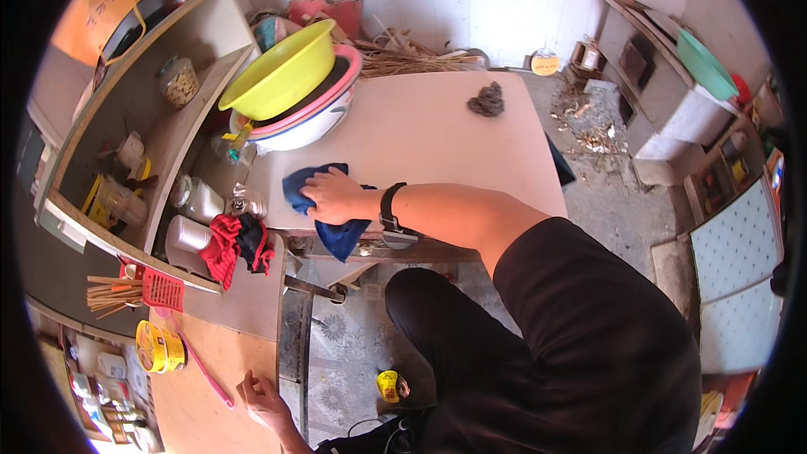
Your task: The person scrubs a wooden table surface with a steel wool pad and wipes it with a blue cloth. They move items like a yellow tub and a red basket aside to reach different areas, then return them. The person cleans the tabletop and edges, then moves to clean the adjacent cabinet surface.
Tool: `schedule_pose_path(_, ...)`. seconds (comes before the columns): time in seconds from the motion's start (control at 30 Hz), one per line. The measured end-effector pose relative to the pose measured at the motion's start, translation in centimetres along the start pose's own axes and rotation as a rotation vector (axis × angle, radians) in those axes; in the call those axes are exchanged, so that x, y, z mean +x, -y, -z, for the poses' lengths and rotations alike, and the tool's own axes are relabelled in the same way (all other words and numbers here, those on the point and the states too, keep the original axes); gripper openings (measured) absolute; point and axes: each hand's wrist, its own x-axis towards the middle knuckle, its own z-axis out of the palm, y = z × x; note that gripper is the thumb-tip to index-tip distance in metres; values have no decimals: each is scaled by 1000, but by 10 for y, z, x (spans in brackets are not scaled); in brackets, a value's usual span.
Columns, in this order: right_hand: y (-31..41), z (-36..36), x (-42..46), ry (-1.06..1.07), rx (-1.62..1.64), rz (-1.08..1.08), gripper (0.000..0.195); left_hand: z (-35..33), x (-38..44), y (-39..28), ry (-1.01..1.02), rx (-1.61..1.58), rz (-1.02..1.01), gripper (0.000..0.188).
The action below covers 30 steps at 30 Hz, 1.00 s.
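My right hand (334, 194), with a watch on its wrist, presses a dark blue cloth (309, 181) against the pale tabletop (429, 132) near its front left edge. One part of the cloth hangs over that edge. Down at the lower left, my left hand (265, 400) is at the edge of a light wooden surface (214, 334), its fingers loosely bent and holding nothing. Close to those fingers lies a thin pink plastic stick (202, 366). A yellow tub (159, 347) stands beyond the stick.
Stacked basins, a yellow-green one (284, 75) uppermost, stand at the table's back left. A dark scourer-like clump (487, 99) lies at the far right. Red and black gloves (230, 246), jars (198, 197) and a red chopstick holder (162, 290) are by the shelf unit (135, 139).
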Motion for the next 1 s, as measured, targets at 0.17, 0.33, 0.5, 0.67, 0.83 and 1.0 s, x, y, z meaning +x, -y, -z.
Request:
schedule_pose_path(0.17, -3, 77, -92, 160, 41, -61, 54, 2, 0, 28, -4, 61, 45, 33)
schedule_pose_path(0.33, -64, 203, -240, 129, -81, -250, 56, 5, -7, 36, -19, 96, 41, 31)
schedule_pose_path(0.5, -139, 262, -323, 120, -219, -551, 56, -3, -7, 42, -44, 97, -3, 31)
schedule_pose_path(0.67, -252, 247, -270, 171, -470, -774, 36, -23, -7, 65, -41, -97, 48, 28)
schedule_pose_path(0.83, -242, 216, -248, 164, -501, -893, 77, -1, -1, 6, -46, -2, 52, 26)
schedule_pose_path(1.0, -218, 236, -176, 14, -265, -775, 86, 20, -8, 1, -29, 37, 121, 25)
